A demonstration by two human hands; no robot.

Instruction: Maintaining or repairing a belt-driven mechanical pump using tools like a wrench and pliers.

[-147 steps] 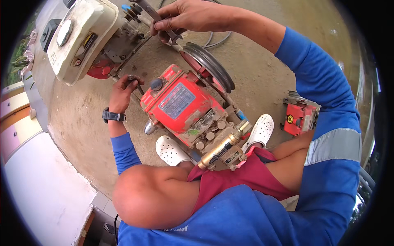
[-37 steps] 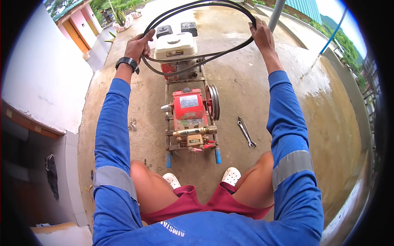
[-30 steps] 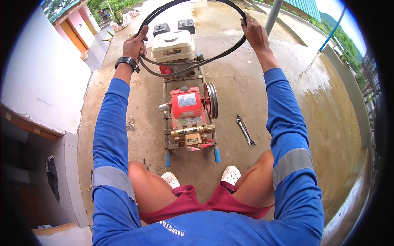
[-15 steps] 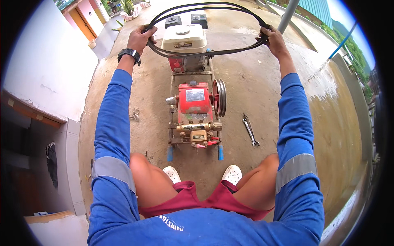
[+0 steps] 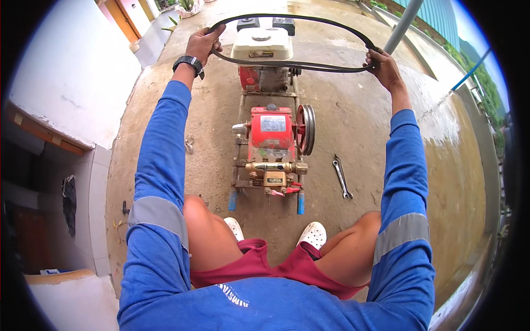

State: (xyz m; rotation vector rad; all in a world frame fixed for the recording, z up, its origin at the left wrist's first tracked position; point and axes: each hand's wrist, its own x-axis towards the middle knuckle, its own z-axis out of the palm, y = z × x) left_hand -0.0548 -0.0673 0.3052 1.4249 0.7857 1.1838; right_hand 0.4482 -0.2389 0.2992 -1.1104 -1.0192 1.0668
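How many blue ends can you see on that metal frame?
2: the left blue end and the right blue end, both on the near side of the metal frame. Any behind the engine may be hidden.

Belting [image 5: 331, 69] black — pump [image 5: 271, 135] red, tank [image 5: 261, 46] off-white — sleeves [image 5: 160, 154] blue, grey-banded; shorts [image 5: 232, 262] maroon; clogs [image 5: 313, 234] white, hole-dotted.

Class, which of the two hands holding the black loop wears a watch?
The left hand: a black watch circles its wrist; the right hand has a bare wrist.
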